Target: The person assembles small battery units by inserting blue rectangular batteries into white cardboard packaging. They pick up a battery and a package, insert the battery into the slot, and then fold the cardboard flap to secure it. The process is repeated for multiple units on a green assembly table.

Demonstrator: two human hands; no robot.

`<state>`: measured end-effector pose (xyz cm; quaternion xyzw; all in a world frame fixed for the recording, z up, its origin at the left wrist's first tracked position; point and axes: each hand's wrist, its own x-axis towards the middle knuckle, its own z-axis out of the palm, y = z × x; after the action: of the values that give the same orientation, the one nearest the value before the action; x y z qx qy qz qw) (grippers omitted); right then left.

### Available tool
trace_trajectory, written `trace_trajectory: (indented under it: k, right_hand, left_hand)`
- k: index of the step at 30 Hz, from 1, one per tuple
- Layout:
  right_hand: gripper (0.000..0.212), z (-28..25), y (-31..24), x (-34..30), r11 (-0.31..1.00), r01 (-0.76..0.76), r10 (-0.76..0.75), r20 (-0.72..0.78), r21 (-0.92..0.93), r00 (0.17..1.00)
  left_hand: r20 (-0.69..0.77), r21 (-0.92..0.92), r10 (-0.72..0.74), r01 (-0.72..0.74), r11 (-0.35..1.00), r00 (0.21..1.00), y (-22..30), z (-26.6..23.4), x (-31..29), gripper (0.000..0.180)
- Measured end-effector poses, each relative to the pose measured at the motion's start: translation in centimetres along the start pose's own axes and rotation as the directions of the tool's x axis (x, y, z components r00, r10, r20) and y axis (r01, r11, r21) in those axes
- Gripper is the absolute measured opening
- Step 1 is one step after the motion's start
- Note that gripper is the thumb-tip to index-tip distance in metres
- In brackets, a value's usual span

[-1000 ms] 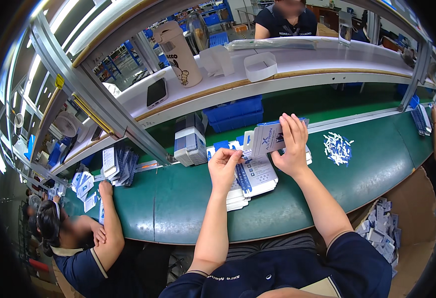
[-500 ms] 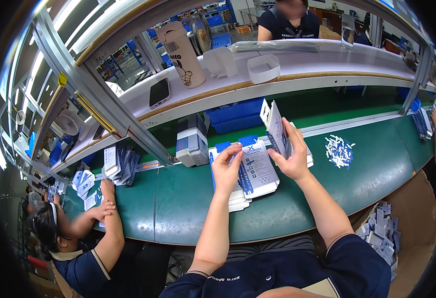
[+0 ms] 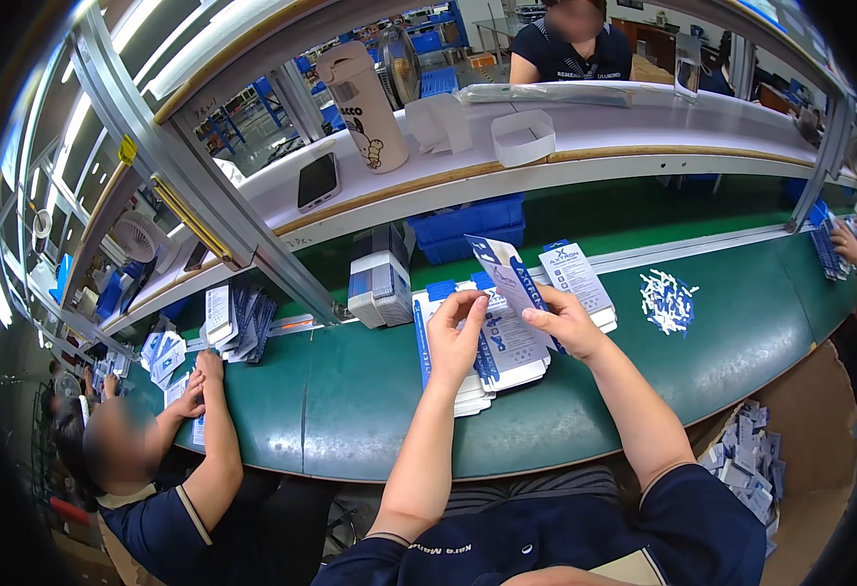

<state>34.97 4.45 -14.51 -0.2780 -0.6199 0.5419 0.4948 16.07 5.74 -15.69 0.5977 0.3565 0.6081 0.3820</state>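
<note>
A flat white-and-blue printed carton [image 3: 503,269] stands tilted in my right hand [image 3: 573,327], whose thumb and fingers grip its right side. My left hand [image 3: 454,342] is pinched close to the carton's left edge; what lies between its fingertips, if anything, is too small to make out. Both hands are over a stack of similar flat cartons [image 3: 521,366] on the green table [image 3: 350,420]. Just behind my right hand lies another stack of white-and-blue cartons [image 3: 582,285].
Small white and blue cut-offs [image 3: 667,301] lie heaped on the right. Behind are a bundle of cartons [image 3: 380,283], a blue bin [image 3: 468,232] and a shelf [image 3: 604,146]. A cardboard box [image 3: 810,479] holds scraps. Co-workers handle cartons left and right.
The carton in my right hand has come down and left, its printed face turning into view. The stack behind that hand is now uncovered. My left hand has shifted slightly right.
</note>
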Motion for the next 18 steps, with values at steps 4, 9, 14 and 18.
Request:
trace_trajectory:
  k: [4, 9, 14, 18]
  right_hand:
    - [0.050, -0.2, -1.0, -0.4, 0.934, -0.243, 0.236, 0.057, 0.264, 0.970]
    - [0.056, 0.1, -1.1, -0.2, 0.840, -0.314, 0.307, 0.089, 0.442, 0.948]
    - [0.048, 0.5, -1.1, -0.1, 0.820, -0.354, 0.384, 0.026, 0.449, 0.923]
    - [0.041, 0.4, 0.0, 0.0, 0.831, -0.350, 0.379, 0.021, 0.433, 0.925]
  left_hand:
    - [0.043, -0.050, 0.023, -0.021, 0.999, 0.999, -0.1, 0.1, 0.0, 0.018]
    - [0.108, -0.079, -0.079, 0.088, 0.993, 0.991, 0.1, 0.2, -0.4, 0.019]
    - [0.109, -0.158, -0.149, 0.166, 0.973, 0.983, 0.6, 0.1, -0.5, 0.025]
    - [0.107, -0.252, -0.139, 0.162, 0.954, 0.984, 0.2, -0.1, -0.4, 0.024]
